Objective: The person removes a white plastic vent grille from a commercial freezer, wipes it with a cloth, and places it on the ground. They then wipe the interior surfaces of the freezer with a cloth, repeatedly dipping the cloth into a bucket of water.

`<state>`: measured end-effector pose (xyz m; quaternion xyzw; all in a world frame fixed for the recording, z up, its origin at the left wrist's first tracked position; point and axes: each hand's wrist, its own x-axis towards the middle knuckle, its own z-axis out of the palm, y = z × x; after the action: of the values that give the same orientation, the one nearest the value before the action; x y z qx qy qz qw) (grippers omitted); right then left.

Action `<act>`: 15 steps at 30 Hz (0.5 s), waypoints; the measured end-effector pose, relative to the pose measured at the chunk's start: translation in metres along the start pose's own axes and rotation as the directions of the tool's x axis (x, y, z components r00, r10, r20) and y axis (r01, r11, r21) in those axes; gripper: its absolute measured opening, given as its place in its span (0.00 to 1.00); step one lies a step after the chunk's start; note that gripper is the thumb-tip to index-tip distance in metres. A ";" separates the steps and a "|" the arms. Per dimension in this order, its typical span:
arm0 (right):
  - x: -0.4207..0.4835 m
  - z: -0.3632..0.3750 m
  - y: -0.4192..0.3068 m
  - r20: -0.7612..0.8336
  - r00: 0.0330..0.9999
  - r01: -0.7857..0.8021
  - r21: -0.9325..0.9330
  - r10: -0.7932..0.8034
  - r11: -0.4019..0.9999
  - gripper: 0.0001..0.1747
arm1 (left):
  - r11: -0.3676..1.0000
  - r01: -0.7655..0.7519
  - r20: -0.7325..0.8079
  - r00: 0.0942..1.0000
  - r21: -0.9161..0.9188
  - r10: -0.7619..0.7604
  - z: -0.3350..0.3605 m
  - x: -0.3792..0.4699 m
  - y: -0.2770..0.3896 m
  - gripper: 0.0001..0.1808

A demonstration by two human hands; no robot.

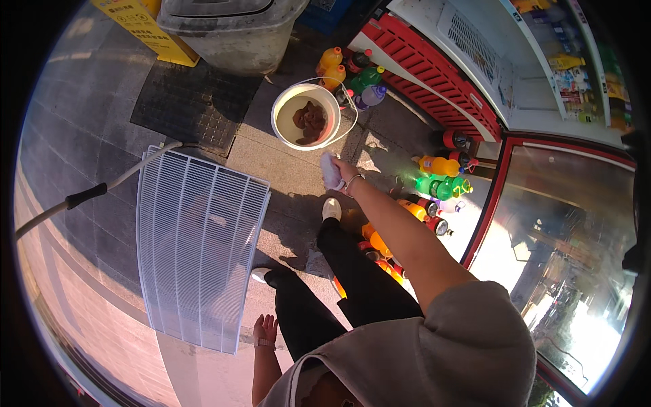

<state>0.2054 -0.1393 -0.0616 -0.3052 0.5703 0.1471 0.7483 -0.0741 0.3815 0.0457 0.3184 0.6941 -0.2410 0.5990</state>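
Note:
My right hand (347, 175) reaches forward and grips a pale, whitish cloth (331, 172) just below a white bucket (278, 118). Inside the bucket lies a wet brown cloth (310, 120) in cloudy water, and its thin handle leans out to the right. My left hand (265, 329) hangs low beside my leg with its fingers apart, holding nothing. Left of my feet lies a white wire refrigerator shelf (198, 244). At the right, a refrigerator with a red grille (432, 76) stands with its glass door (564, 229) swung out.
Drink bottles stand by the bucket (370, 76) and in a group near the door (440, 187). A grey plastic bin (229, 46), a yellow sign (147, 30) and a black mat (196, 104) are at the top left. A hose (122, 178) crosses the shelf's corner.

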 end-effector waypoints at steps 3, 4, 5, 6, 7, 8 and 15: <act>0.015 0.043 -0.054 -0.090 0.986 0.117 -0.209 -0.138 0.971 0.31 | 0.992 -0.054 0.043 0.998 0.112 0.049 0.072 -0.020 -0.007 0.34; 0.018 0.056 -0.070 -0.062 0.984 0.154 -0.201 -0.169 0.967 0.30 | 0.986 -0.077 0.073 0.995 0.151 0.066 0.096 -0.027 -0.009 0.33; 0.018 0.063 -0.082 0.016 0.976 0.217 -0.189 -0.218 0.958 0.28 | 0.976 -0.088 0.071 0.995 0.199 0.076 0.117 -0.036 -0.012 0.32; 0.019 0.071 -0.093 0.054 0.974 0.224 -0.126 -0.219 0.966 0.27 | 0.945 -0.128 0.111 0.989 0.302 0.098 0.137 -0.045 -0.014 0.28; 0.019 0.073 -0.100 0.086 0.958 0.282 -0.126 -0.272 0.951 0.25 | 0.849 -0.178 0.154 0.981 0.498 0.116 0.156 -0.054 -0.016 0.29; 0.020 0.076 -0.106 0.080 0.960 0.277 -0.167 -0.266 0.946 0.25 | 0.705 -0.224 0.185 0.974 0.673 0.133 0.174 -0.062 -0.021 0.30; 0.036 0.077 -0.115 0.020 0.983 0.183 -0.215 -0.183 0.959 0.25 | -0.008 -0.635 0.626 0.759 0.772 0.181 0.253 -0.097 -0.060 0.19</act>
<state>0.3405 -0.1842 -0.0499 -0.4361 0.5202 0.1382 0.7212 0.0616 0.1443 0.0962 0.7678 0.1171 -0.4881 0.3982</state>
